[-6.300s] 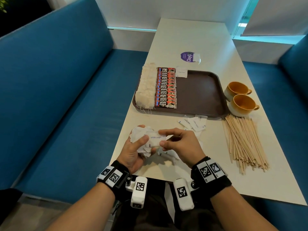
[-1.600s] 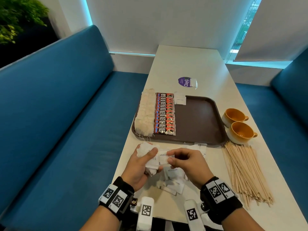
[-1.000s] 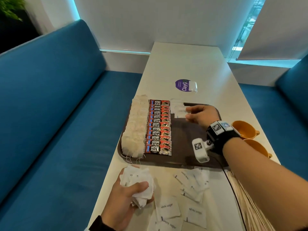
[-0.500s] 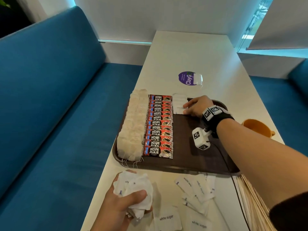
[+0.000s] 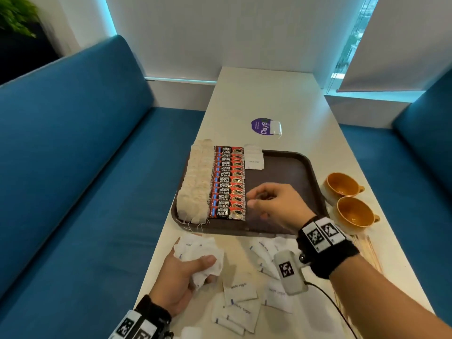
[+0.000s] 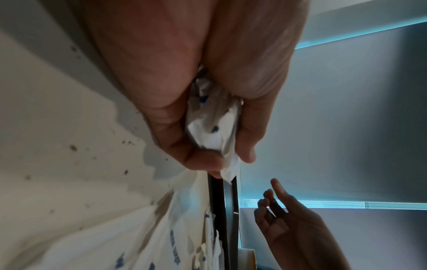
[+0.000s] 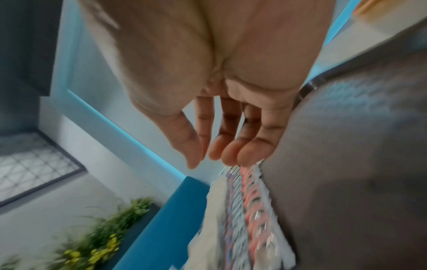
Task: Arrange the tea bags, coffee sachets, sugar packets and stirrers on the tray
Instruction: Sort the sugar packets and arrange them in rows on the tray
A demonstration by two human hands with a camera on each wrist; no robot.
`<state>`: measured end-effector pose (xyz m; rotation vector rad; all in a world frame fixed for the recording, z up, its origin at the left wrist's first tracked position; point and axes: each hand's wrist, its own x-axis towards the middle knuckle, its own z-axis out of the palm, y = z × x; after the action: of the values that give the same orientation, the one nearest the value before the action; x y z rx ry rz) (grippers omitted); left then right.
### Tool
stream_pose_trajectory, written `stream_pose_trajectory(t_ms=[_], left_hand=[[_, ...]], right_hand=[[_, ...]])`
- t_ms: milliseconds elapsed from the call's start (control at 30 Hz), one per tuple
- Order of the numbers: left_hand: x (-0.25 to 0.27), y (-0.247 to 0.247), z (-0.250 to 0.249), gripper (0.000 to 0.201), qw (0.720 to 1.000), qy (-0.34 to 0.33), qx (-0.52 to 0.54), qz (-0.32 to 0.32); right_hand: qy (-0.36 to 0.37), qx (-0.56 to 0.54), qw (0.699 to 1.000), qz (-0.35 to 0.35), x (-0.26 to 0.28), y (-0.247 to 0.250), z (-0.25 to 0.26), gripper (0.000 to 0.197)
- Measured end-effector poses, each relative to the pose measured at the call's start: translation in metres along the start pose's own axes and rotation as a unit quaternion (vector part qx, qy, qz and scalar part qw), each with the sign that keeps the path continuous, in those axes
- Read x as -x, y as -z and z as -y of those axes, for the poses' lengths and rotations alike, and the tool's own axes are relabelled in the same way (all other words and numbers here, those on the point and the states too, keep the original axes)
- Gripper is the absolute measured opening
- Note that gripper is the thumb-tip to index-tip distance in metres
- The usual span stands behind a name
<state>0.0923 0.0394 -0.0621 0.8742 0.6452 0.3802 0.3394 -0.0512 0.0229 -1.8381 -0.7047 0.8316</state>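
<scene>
A brown tray [image 5: 293, 172] holds a column of tea bags [image 5: 195, 182], a column of red coffee sachets [image 5: 228, 182] and a short stack of white sugar packets [image 5: 254, 160] at its far edge. My right hand [image 5: 259, 199] hovers over the tray's middle beside the sachets, fingers loosely curled and empty; the right wrist view shows that hand [image 7: 219, 146] relaxed above the sachets [image 7: 249, 210]. My left hand [image 5: 186, 272] grips a crumpled bundle of sugar packets [image 5: 198, 250] at the table's near left; the bundle [image 6: 212, 131] shows between thumb and fingers. Wooden stirrers [image 5: 367, 250] are mostly hidden behind my right wrist.
Several loose sugar packets [image 5: 241, 289] lie on the table between the tray and me. Two orange cups [image 5: 342, 185] stand right of the tray. A purple sticker [image 5: 261, 126] lies beyond it. Blue benches flank the table on both sides.
My right hand has let go at the sugar stack on the tray's far edge and drawn back toward me, empty. The left hand still holds its bundle.
</scene>
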Motion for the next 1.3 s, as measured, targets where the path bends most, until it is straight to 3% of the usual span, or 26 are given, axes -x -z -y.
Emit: stream_pose_trajectory(t_ms=[100,233,367,467,600,800,1033,1133,1233,1300], left_hand=[[0.000,0.000,0.000,0.052,1.000,-0.007,-0.010,0.007],[0.002,-0.002,0.001,0.068,0.999,-0.014,-0.044,0.003],[0.005,0.001,0.003,0.074,0.999,-0.025,-0.040,0.013],[0.006,0.007,0.003,0.079,0.999,-0.011,-0.010,0.028],[0.009,0.010,0.003,0.080,0.998,-0.021,-0.019,0.055],[0.011,0.010,0.008,0.078,0.999,-0.018,-0.019,0.027],[0.007,0.003,0.004,0.050,1.000,-0.024,0.005,-0.015],[0.006,0.004,0.005,0.041,0.999,-0.020,0.024,-0.037],[0.005,0.003,0.005,0.044,0.999,-0.019,0.033,-0.039],[0.005,0.003,0.005,0.044,0.999,-0.020,0.034,-0.033]], right_hand=[[-0.028,-0.022,0.997,0.068,0.040,-0.038,-0.017,0.025],[-0.047,-0.022,0.995,0.083,0.073,-0.081,-0.038,0.043],[-0.043,-0.091,0.995,0.026,0.082,-0.098,-0.041,0.033],[-0.054,-0.125,0.990,0.025,0.082,-0.100,-0.044,0.030],[-0.064,-0.111,0.992,0.018,0.082,-0.093,-0.048,0.029],[-0.075,-0.104,0.992,0.017,0.086,-0.087,-0.048,0.027],[-0.074,-0.084,0.994,0.002,0.085,-0.082,-0.046,0.006],[-0.045,-0.117,0.991,-0.057,0.086,-0.075,-0.043,0.006],[0.025,-0.169,0.975,-0.141,0.088,-0.069,-0.037,0.002],[0.066,-0.152,0.976,-0.143,0.088,-0.072,-0.035,0.006]])
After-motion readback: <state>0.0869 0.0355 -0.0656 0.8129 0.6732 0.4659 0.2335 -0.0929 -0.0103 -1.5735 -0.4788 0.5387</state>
